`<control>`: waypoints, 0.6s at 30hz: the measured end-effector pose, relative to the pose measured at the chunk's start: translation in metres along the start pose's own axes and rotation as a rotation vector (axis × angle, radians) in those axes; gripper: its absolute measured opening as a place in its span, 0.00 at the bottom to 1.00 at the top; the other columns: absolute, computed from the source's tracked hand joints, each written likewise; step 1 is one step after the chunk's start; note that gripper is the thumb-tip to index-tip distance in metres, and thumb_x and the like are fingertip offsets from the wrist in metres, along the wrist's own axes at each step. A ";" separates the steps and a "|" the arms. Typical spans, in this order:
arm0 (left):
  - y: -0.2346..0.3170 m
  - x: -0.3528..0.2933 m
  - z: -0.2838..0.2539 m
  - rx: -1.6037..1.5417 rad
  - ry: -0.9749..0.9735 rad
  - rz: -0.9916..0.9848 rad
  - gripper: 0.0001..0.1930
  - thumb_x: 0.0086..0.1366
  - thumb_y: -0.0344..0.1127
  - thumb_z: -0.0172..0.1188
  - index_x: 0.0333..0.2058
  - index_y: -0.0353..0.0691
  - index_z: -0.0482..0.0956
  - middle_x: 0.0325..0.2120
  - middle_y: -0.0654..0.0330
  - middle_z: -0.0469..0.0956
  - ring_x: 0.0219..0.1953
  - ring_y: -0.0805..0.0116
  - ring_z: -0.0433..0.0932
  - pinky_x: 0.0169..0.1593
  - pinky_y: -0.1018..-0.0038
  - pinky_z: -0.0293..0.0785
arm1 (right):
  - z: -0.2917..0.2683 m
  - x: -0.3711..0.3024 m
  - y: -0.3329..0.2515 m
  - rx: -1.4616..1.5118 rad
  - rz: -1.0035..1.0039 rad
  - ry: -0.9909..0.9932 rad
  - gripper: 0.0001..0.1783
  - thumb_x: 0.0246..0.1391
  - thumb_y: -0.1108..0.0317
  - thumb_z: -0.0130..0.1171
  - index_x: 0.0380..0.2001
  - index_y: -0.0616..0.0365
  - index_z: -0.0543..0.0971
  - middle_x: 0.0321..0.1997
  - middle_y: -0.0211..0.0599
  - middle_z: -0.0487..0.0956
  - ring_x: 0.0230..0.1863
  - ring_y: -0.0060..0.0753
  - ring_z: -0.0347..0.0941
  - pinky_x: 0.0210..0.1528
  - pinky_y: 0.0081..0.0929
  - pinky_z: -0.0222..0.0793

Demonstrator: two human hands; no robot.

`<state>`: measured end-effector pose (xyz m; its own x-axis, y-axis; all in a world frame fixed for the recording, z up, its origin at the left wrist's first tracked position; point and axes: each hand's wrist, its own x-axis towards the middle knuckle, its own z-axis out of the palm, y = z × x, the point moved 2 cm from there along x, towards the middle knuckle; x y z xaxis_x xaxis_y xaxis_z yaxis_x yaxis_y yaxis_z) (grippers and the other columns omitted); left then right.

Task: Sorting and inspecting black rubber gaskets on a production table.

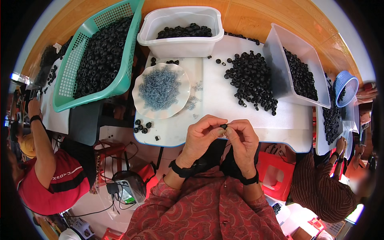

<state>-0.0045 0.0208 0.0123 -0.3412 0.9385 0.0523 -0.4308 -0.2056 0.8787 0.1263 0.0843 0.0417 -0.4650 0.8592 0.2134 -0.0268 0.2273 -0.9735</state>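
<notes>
Pinching one small black piece point(224, 126) near centre between left hand point(200, 138) and right hand point(243, 140); spotting black parts point(102, 60) in one green plastic basket point(96, 97) left, one white tub point(180, 49) far, one translucent bin point(277, 54) right.

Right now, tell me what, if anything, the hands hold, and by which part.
A small black piece, pinched by the left hand and the right hand together; it is too small and too covered to tell which part they grip.
</notes>
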 end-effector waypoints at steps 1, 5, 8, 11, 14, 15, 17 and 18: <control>0.000 0.000 0.000 -0.014 -0.005 -0.009 0.12 0.65 0.19 0.58 0.47 0.30 0.79 0.42 0.60 0.76 0.44 0.72 0.78 0.49 0.77 0.79 | 0.000 0.000 0.000 0.010 0.014 -0.004 0.02 0.59 0.78 0.59 0.35 0.65 0.77 0.37 0.37 0.77 0.34 0.22 0.76 0.38 0.18 0.72; -0.003 0.002 -0.003 -0.012 -0.021 -0.003 0.12 0.66 0.20 0.58 0.47 0.30 0.79 0.41 0.60 0.76 0.43 0.73 0.78 0.47 0.79 0.79 | -0.002 0.000 0.003 0.007 0.028 -0.023 0.02 0.59 0.78 0.59 0.35 0.65 0.76 0.37 0.36 0.76 0.34 0.21 0.75 0.39 0.18 0.72; -0.005 0.002 -0.007 0.027 -0.047 -0.029 0.11 0.66 0.21 0.59 0.47 0.31 0.80 0.39 0.62 0.77 0.39 0.75 0.79 0.43 0.81 0.78 | -0.002 0.003 0.002 0.160 0.166 -0.068 0.03 0.60 0.78 0.59 0.36 0.65 0.76 0.36 0.33 0.77 0.34 0.20 0.75 0.39 0.18 0.72; -0.008 0.001 -0.009 0.039 -0.049 -0.068 0.11 0.66 0.23 0.59 0.47 0.32 0.80 0.35 0.63 0.79 0.34 0.78 0.78 0.39 0.83 0.77 | -0.005 0.003 0.003 0.227 0.251 -0.100 0.03 0.60 0.78 0.59 0.36 0.64 0.75 0.34 0.31 0.77 0.34 0.19 0.75 0.40 0.17 0.72; -0.010 0.001 -0.008 -0.028 -0.034 -0.132 0.11 0.67 0.24 0.60 0.48 0.33 0.80 0.32 0.63 0.81 0.30 0.80 0.78 0.37 0.83 0.76 | -0.002 0.003 0.002 0.253 0.217 -0.080 0.03 0.60 0.79 0.59 0.36 0.64 0.75 0.34 0.31 0.78 0.34 0.18 0.75 0.41 0.17 0.72; -0.010 0.001 -0.007 -0.050 -0.019 -0.142 0.11 0.67 0.24 0.60 0.48 0.33 0.80 0.32 0.63 0.81 0.30 0.80 0.78 0.37 0.83 0.76 | -0.001 0.002 0.002 0.252 0.218 -0.079 0.03 0.60 0.79 0.59 0.36 0.64 0.75 0.34 0.31 0.78 0.34 0.18 0.75 0.41 0.17 0.72; -0.009 0.001 -0.007 -0.072 -0.003 -0.151 0.11 0.67 0.25 0.60 0.48 0.33 0.80 0.31 0.63 0.81 0.29 0.80 0.78 0.36 0.83 0.76 | -0.001 0.000 0.005 0.247 0.275 -0.045 0.04 0.59 0.79 0.60 0.37 0.64 0.75 0.34 0.31 0.79 0.34 0.18 0.75 0.41 0.17 0.72; -0.010 0.001 -0.007 -0.051 -0.008 -0.150 0.11 0.67 0.25 0.60 0.48 0.33 0.80 0.31 0.63 0.81 0.29 0.80 0.78 0.37 0.83 0.76 | -0.001 0.001 0.003 0.247 0.275 -0.045 0.04 0.59 0.79 0.60 0.37 0.64 0.75 0.34 0.31 0.79 0.34 0.18 0.75 0.41 0.17 0.72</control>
<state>-0.0066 0.0213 0.0005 -0.2634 0.9619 -0.0734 -0.5179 -0.0768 0.8520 0.1267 0.0864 0.0389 -0.5227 0.8506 -0.0575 -0.1053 -0.1314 -0.9857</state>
